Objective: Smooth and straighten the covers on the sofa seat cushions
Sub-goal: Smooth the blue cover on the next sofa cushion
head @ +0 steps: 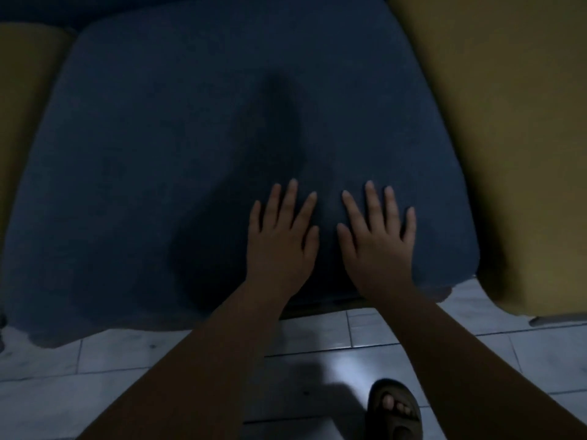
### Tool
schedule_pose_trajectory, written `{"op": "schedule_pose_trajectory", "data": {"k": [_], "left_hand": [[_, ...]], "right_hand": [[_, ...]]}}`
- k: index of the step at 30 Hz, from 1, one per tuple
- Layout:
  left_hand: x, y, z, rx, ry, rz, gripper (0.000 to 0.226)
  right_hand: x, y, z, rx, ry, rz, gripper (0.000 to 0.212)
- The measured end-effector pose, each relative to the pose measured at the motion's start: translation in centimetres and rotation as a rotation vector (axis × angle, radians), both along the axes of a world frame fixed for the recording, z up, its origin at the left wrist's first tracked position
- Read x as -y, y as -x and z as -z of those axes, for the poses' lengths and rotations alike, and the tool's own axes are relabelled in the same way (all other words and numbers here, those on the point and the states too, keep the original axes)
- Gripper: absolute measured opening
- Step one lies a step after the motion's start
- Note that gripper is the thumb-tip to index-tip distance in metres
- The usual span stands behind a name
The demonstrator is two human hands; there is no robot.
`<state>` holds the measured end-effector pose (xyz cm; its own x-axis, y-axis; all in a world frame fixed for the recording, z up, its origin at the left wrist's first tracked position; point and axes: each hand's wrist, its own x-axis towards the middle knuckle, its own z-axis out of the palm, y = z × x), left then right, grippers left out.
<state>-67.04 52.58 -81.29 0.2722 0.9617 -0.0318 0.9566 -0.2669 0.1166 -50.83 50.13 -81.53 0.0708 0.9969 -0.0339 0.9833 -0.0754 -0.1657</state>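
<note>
A dark blue seat cushion cover (165, 160) fills most of the view and looks flat, with a dim shadow down its middle. My left hand (282, 239) lies palm down on the cover near the cushion's front edge, fingers straight and spread. My right hand (378, 239) lies flat beside it, a small gap between the two thumbs, fingers also spread. Both forearms reach in from the bottom of the frame. The cover's lower hem hangs unevenly over the front edge at the left and right corners.
A mustard-yellow cushion (502, 128) borders the blue one on the right, and another yellow cushion (22, 100) sits at the left. White tiled floor (190, 376) runs below the sofa front. A sandalled foot (394, 408) stands on the tiles at the bottom right.
</note>
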Motion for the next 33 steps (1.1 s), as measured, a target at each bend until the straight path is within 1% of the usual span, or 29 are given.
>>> {"op": "schedule_pose_trajectory", "data": {"k": [3, 6, 8, 9, 11, 13, 14, 16, 18, 19, 21, 23, 25, 27, 29, 30, 31, 32, 33], "left_hand": [[-0.3, -0.2, -1.2, 0.074, 0.055, 0.035, 0.061], [-0.6, 2.2, -3.0, 0.278, 0.094, 0.041, 0.063], [-0.3, 5.0, -4.5, 0.388, 0.014, -0.011, 0.059], [-0.2, 6.6, -5.0, 0.406, -0.050, -0.033, 0.057], [0.0, 9.5, -5.7, 0.383, -0.173, -0.057, 0.055], [0.5, 13.6, -4.9, 0.317, -0.230, -0.117, 0.056], [0.9, 15.6, -3.9, 0.288, -0.219, -0.146, 0.057], [2.1, 19.0, -1.6, 0.185, -0.130, -0.158, 0.055], [3.2, 20.8, 0.3, 0.092, -0.069, -0.142, 0.054], [3.2, 20.9, 0.5, 0.081, -0.061, -0.136, 0.054], [2.9, 20.8, -0.1, 0.100, -0.038, -0.119, 0.054], [2.8, 21.3, -0.9, 0.160, -0.015, -0.089, 0.055], [2.8, 22.9, -1.8, 0.245, -0.008, -0.124, 0.057], [2.7, 25.3, -3.0, 0.317, -0.085, -0.218, 0.057], [2.7, 27.8, -3.9, 0.330, -0.194, -0.293, 0.056], [2.9, 29.0, -3.8, 0.332, -0.227, -0.328, 0.056], [3.2, 30.5, -3.2, 0.329, -0.226, -0.359, 0.056], [3.5, 31.8, -2.4, 0.308, -0.184, -0.377, 0.056], [3.9, 32.9, -1.4, 0.258, -0.112, -0.377, 0.056]], "right_hand": [[-0.3, 0.0, -0.4, 0.057, 0.060, 0.039, 0.060], [-0.8, 2.2, -2.3, -0.029, 0.062, 0.065, 0.066], [-1.3, 5.3, -4.1, -0.096, -0.010, -0.044, 0.064], [-1.5, 7.2, -5.0, -0.123, -0.083, -0.104, 0.062], [-2.0, 10.9, -6.2, -0.169, -0.230, -0.153, 0.059], [-2.1, 14.8, -6.1, -0.210, -0.279, -0.180, 0.057], [-2.0, 16.3, -5.2, -0.209, -0.255, -0.196, 0.056], [-1.4, 18.6, -2.8, -0.112, -0.130, -0.233, 0.055], [-0.8, 19.8, -1.0, -0.011, 0.001, -0.231, 0.054], [-0.8, 20.0, -0.7, 0.011, 0.025, -0.208, 0.054], [-1.1, 20.5, -1.2, 0.024, 0.035, -0.167, 0.055], [-1.3, 21.2, -2.4, 0.022, 0.094, -0.111, 0.054], [-1.4, 22.8, -3.9, -0.047, 0.110, -0.055, 0.055], [-1.4, 25.6, -5.7, -0.140, -0.048, -0.119, 0.056], [-1.1, 28.7, -6.7, -0.186, -0.236, -0.217, 0.057], [-0.9, 30.0, -6.8, -0.214, -0.277, -0.254, 0.057], [-0.6, 31.2, -6.4, -0.226, -0.271, -0.288, 0.057], [-0.3, 32.1, -5.5, -0.209, -0.222, -0.321, 0.056], [0.1, 32.8, -4.2, -0.146, -0.146, -0.352, 0.056]]}}
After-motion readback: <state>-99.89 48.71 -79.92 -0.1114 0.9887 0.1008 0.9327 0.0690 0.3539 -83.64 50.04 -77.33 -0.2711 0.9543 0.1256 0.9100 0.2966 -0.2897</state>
